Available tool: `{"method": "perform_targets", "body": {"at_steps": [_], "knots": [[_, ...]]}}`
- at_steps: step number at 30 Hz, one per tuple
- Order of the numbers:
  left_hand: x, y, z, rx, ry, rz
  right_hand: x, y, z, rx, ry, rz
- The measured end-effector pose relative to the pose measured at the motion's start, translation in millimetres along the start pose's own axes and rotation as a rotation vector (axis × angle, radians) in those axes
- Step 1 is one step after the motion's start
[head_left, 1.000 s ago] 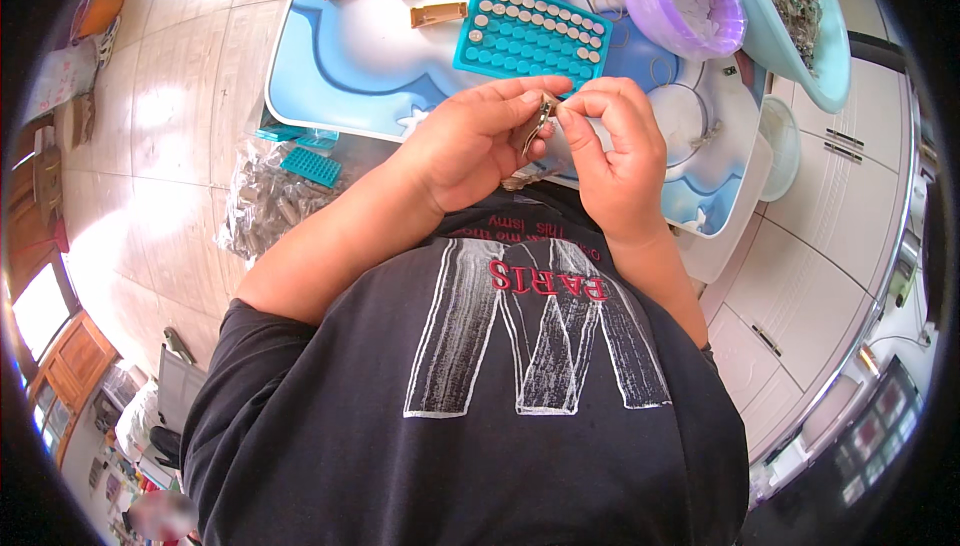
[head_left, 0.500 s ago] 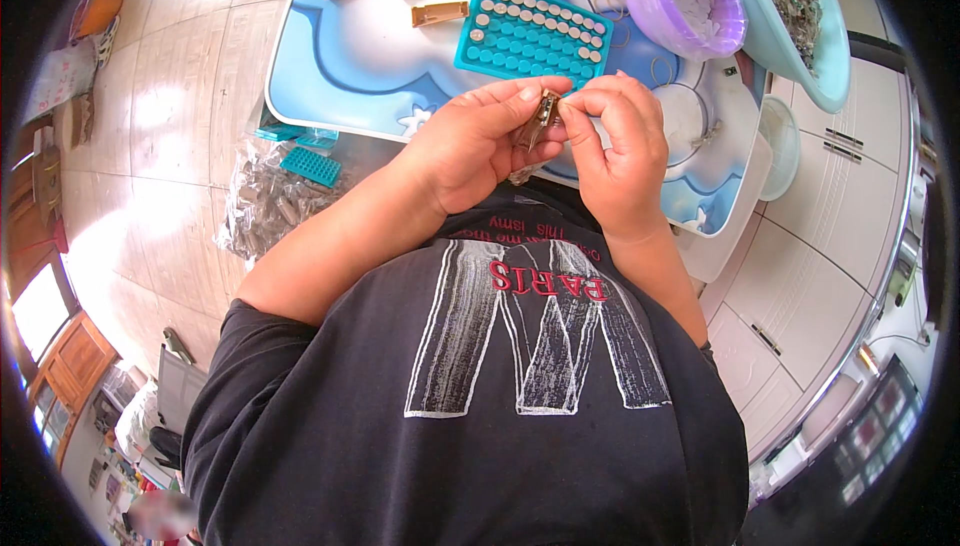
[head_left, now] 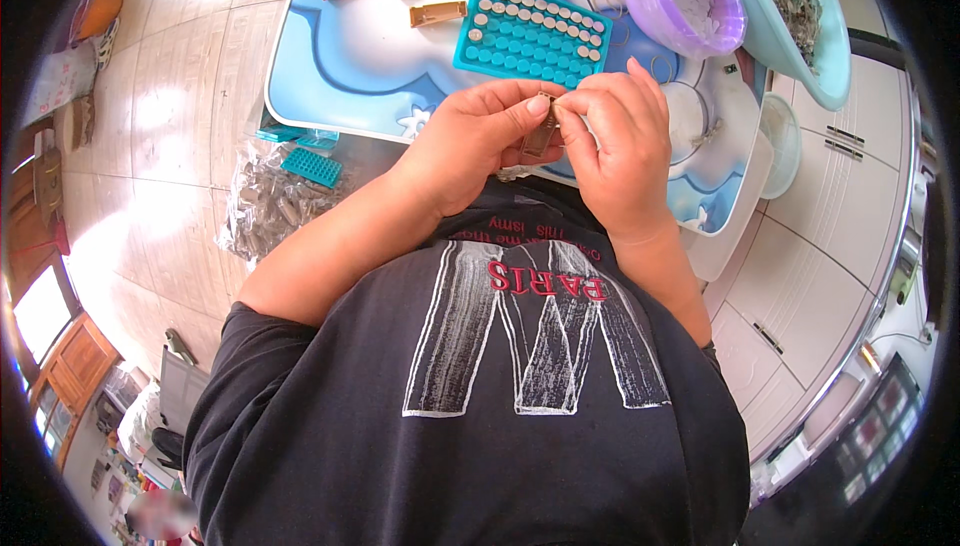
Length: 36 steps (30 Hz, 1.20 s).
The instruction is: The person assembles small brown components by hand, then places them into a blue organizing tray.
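Both hands meet over the near edge of a blue and white table (head_left: 400, 106). My left hand (head_left: 487, 131) is closed on a small brown plastic casing (head_left: 538, 138), its thumb pressed on the upper end. Against that same end my right hand (head_left: 615, 131) pinches thumb and forefinger; whatever lies between those fingertips is too small to make out. Just beyond the hands is a teal tray (head_left: 520, 65) bearing rows of round white discs (head_left: 538, 17), with several teal spots uncovered. More brown casings (head_left: 437, 14) lie on the table to the tray's left.
A purple bowl (head_left: 735, 16) of white pieces stands right of the tray. Beside it, a pale green basin (head_left: 828, 76) holds tangled small parts. Below the table's left edge sits a clear bag (head_left: 262, 201) of parts with a small teal tray (head_left: 311, 167) on it. White cabinets (head_left: 810, 246) stand at right.
The brown casing has turned in my left hand, so its metallic inner parts show less. My right fingertips have shifted slightly left along its upper end.
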State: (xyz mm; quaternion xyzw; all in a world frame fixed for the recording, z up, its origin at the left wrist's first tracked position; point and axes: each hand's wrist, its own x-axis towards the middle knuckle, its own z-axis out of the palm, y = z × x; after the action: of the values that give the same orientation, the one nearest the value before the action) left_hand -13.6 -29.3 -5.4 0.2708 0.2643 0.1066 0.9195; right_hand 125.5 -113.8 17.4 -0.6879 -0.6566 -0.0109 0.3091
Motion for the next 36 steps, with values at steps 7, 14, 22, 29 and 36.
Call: {"method": "perform_targets", "body": {"at_steps": [7, 14, 22, 29, 36], "knots": [[2, -2, -4, 0.032, -0.002, 0.044, -9, 0, 7, 0.231, 0.050, 0.099], [5, 2, 2, 0.127, 0.151, 0.236, -17, -17, 21, 0.376, 0.040, 0.312], [5, 7, -1, 0.034, 0.180, 0.233, -19, -14, 16, 0.460, 0.054, 0.400], [6, 5, -1, 0.079, 0.172, 0.264, -21, -15, 25, 0.463, 0.023, 0.420], [5, 6, -1, 0.039, 0.175, 0.233, -23, -16, 21, 0.587, 0.092, 0.449]]}}
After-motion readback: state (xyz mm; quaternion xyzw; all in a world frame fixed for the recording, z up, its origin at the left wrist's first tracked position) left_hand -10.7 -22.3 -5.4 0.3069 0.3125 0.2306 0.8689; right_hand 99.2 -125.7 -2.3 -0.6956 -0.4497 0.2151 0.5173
